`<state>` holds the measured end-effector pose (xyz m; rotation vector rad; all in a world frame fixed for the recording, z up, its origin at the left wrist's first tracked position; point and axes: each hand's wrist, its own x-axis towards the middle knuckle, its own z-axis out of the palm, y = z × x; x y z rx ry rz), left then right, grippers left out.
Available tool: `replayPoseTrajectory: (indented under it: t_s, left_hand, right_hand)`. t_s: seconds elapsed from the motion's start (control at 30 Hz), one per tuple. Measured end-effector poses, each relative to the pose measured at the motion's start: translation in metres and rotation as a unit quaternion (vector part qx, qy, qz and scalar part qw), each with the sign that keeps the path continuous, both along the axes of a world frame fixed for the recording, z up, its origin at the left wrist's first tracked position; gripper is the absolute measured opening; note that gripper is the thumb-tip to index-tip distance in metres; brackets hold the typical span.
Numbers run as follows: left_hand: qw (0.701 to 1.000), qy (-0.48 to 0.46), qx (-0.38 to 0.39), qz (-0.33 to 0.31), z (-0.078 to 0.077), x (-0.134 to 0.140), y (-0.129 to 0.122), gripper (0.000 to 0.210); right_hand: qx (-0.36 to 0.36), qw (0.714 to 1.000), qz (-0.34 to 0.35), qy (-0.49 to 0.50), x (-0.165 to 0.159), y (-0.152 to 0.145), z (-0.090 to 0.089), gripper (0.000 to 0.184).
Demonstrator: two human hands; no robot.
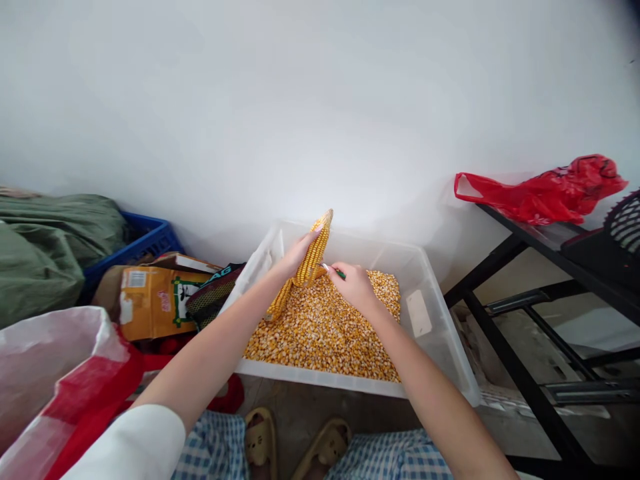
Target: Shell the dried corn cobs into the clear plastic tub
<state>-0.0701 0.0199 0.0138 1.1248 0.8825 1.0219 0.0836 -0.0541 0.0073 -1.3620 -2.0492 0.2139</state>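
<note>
My left hand [297, 256] is closed around an ear of corn [315, 257], which it holds tilted with the pale tip up. My right hand [354, 287] is closed on a small tool with a green handle [341, 274]. The tool's thin end points at the lower right side of the ear; its exact kind is too small to make out. Both hands are above a translucent plastic bin [443, 327]. Loose corn kernels [325, 337] cover the bin's bottom. Another yellow ear [278, 303] lies on the kernels at the left, below the held one.
A white wall [320, 107] rises behind the bin. To the right stands a black metal frame [505, 340] with a red plastic bag [555, 190] on top. At left are a cardboard box [150, 300], a blue crate [150, 233] and a red-and-white sack [75, 373].
</note>
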Motion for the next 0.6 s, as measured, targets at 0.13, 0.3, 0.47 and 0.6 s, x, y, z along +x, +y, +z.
replayPoseTrajectory:
  t_s: [0.13,0.3,0.47,0.6]
  left_hand:
    - [1.000,0.002,0.010,-0.001,-0.0015,0.0009,0.0007,0.047]
    - [1.000,0.011,0.014,-0.001,-0.0023,0.0019,0.0013,0.047]
    - [1.000,0.016,0.013,0.000,-0.0011,0.0028,0.0000,0.046]
    - [1.000,0.014,0.017,0.008,-0.0006,0.0033,-0.0008,0.047]
  right_hand:
    - [-0.002,1.000,0.000,-0.009,-0.0007,-0.0002,-0.0002,0.032]
    - [0.008,1.000,-0.007,-0.017,-0.0013,-0.0004,0.0005,0.032]
    - [0.006,1.000,-0.003,-0.020,-0.0014,-0.0011,0.0012,0.033]
    - [0.005,1.000,-0.004,-0.026,-0.0011,-0.0017,0.0021,0.033]
